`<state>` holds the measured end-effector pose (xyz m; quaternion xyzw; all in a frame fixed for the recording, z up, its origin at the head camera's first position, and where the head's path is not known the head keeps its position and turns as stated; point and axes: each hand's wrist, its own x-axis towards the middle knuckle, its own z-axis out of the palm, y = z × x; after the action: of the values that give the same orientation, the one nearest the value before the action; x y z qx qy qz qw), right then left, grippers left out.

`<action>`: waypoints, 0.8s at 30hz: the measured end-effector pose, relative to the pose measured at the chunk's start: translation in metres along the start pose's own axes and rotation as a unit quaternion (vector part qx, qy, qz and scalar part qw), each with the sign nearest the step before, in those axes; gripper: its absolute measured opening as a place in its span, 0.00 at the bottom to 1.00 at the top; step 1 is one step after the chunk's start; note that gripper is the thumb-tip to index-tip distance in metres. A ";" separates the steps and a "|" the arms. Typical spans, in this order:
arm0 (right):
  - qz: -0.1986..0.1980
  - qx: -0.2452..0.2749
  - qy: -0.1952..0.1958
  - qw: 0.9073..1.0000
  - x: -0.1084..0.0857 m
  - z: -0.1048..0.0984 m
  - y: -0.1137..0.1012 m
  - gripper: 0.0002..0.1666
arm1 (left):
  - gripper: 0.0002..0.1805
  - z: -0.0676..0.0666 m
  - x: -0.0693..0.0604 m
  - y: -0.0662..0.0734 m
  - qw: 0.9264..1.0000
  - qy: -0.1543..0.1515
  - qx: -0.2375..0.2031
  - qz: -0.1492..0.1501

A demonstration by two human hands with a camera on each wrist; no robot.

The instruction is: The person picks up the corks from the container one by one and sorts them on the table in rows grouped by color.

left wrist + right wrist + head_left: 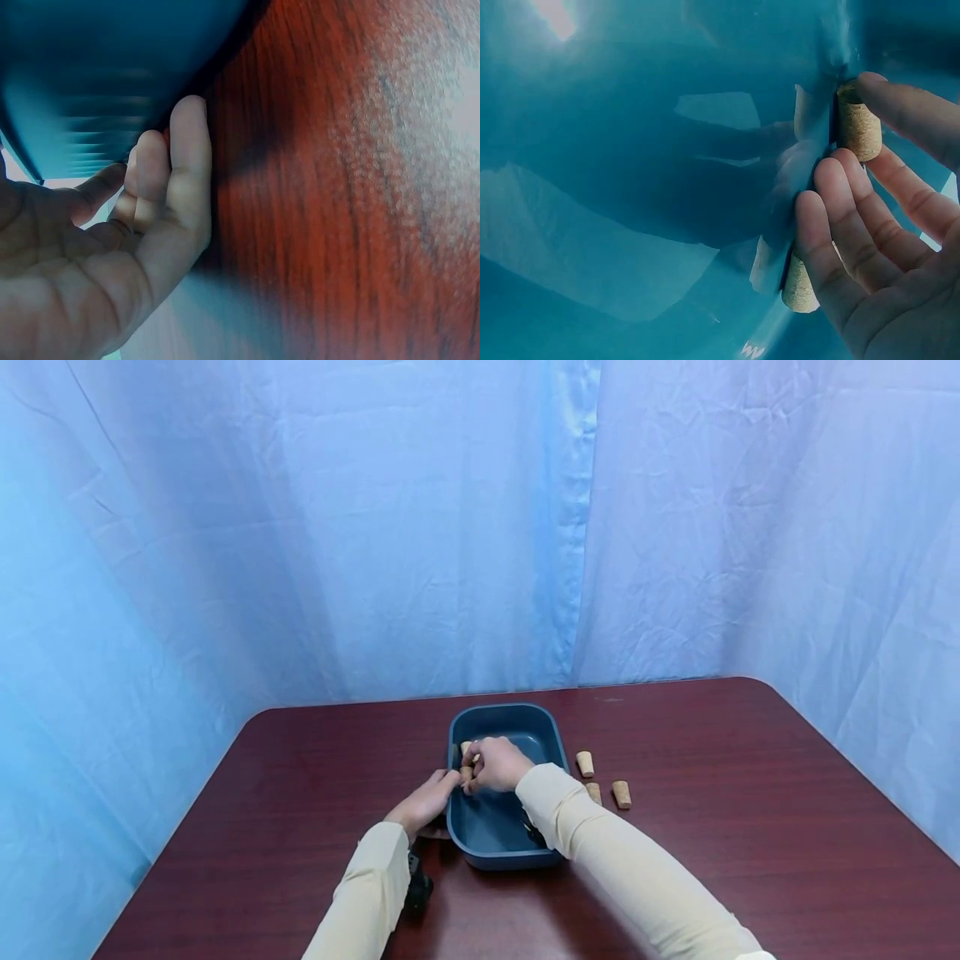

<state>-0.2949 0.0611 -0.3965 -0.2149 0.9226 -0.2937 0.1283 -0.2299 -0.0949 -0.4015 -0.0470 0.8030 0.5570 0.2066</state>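
My right hand [498,763] reaches into a dark blue rectangular tub [504,861] by its left wall. In the right wrist view its thumb and a finger pinch a tapered cork stopper [860,127] close to that wall. A second cork [800,286] shows beyond the other fingers, partly hidden by them. My left hand [427,803] is at the tub's left side. The left wrist view has its fingers [190,142] lying along the outside of the wall, low down by the tabletop, without curling round anything.
Three more corks lie on the table to the right of the tub: one farther back [585,764], one at the right [622,794], and one partly hidden by the sleeve [594,792]. Pale blue curtains [435,527] hang behind the dark red wooden table [750,827].
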 end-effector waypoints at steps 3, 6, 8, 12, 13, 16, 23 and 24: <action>-0.001 0.000 -0.002 1.000 0.000 0.000 0.000 0.15 | 0.34 0.000 0.000 0.000 1.000 0.000 -0.001 0.001; 0.005 0.001 -0.004 1.000 -0.001 -0.002 0.001 0.15 | 0.34 0.000 0.000 0.000 1.000 -0.002 0.000 0.002; 0.012 0.002 -0.005 1.000 -0.002 -0.004 0.002 0.15 | 0.34 -0.001 0.000 -0.001 1.000 -0.003 0.004 0.004; 0.017 0.003 -0.003 1.000 -0.005 -0.009 0.001 0.15 | 0.33 -0.001 0.000 -0.001 1.000 -0.004 0.009 0.006; 0.017 0.000 -0.003 1.000 -0.006 -0.011 0.001 0.14 | 0.32 -0.001 0.000 -0.001 1.000 -0.003 0.009 0.006; 0.015 -0.003 -0.001 1.000 -0.009 -0.015 -0.001 0.12 | 0.31 -0.001 0.000 -0.001 1.000 -0.002 0.009 0.002; 0.011 0.006 0.009 1.000 -0.017 -0.026 -0.006 0.15 | 0.33 -0.001 0.000 0.000 1.000 0.003 0.006 -0.007; 0.010 0.008 0.012 1.000 -0.019 -0.028 -0.007 0.16 | 0.33 -0.001 0.000 0.000 1.000 0.003 0.006 -0.007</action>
<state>-0.2863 0.0785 -0.3683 -0.2016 0.9235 -0.3025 0.1221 -0.2301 -0.0955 -0.4009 -0.0533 0.8065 0.5508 0.2081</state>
